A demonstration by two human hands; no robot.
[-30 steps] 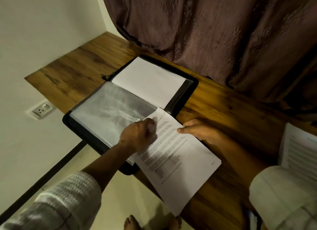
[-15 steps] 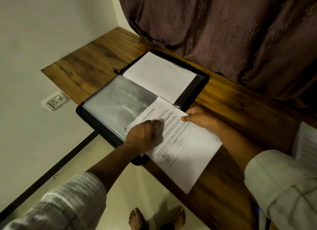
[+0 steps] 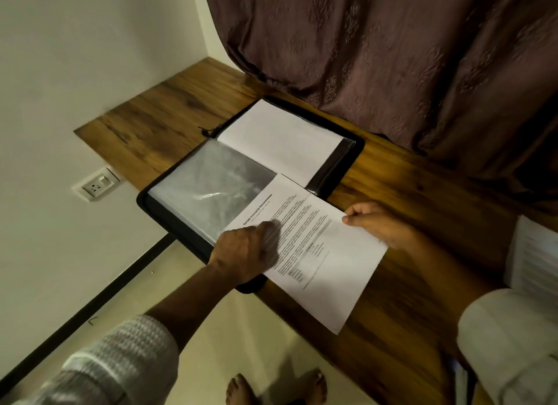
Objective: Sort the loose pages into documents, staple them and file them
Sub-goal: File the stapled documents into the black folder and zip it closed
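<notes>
A black zip-edged document folder point(image 3: 144, 200) lies open on the brown wooden desk point(image 3: 422, 211), near the desk's left end, with one corner over the front edge. A blank white paper sheet point(image 3: 280, 139) fills its far half and a clear plastic sleeve point(image 3: 208, 181) its near half. A printed white paper page point(image 3: 329, 259) overlaps the sleeve's right end and the desk beside it. The left hand point(image 3: 244, 253) is on the page's left edge and the right hand point(image 3: 377, 223) pinches its far corner. A white paper stack point(image 3: 531, 253) lies well to the right.

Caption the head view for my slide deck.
Right hand holds a printed white document at an open black folder's clear plastic sleeve; left hand steadies it.
</notes>
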